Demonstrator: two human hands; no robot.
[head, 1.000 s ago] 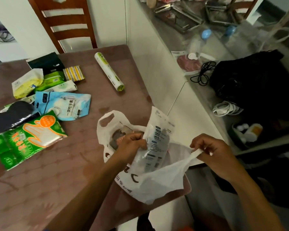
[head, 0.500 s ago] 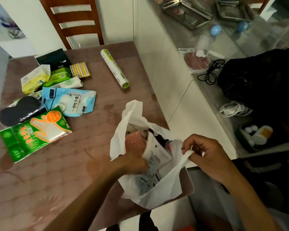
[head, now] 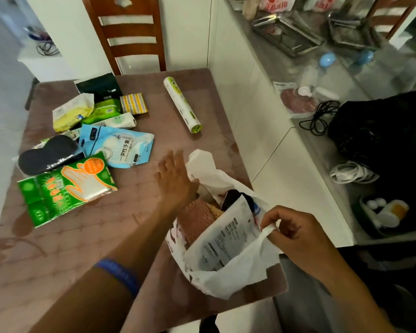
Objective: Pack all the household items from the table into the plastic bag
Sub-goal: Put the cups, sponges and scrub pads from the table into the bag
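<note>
We see the white plastic bag (head: 235, 272) sitting open at the near right corner of the table (head: 58, 272), partly hanging over its near edge. Our right hand (head: 298, 233) pinches one bag handle between thumb and fingers, holding the mouth up. Inside the bag we can make out a white printed packet (head: 222, 243) leaning against the near wall and something pink and textured behind it. Our left hand (head: 175, 179) hovers just left of the bag's far handle, fingers spread wide and holding nothing, a blue band on that forearm.

Toward the left edge of the table lie the green glove packet (head: 65, 188), the light blue glove pouch (head: 118, 146) just beyond it, and a dark eye mask (head: 46, 155) beside them. Farther back sit yellow and green wipe packs (head: 87, 111). A white roll (head: 181, 104) lies alone near the far right corner.
</note>
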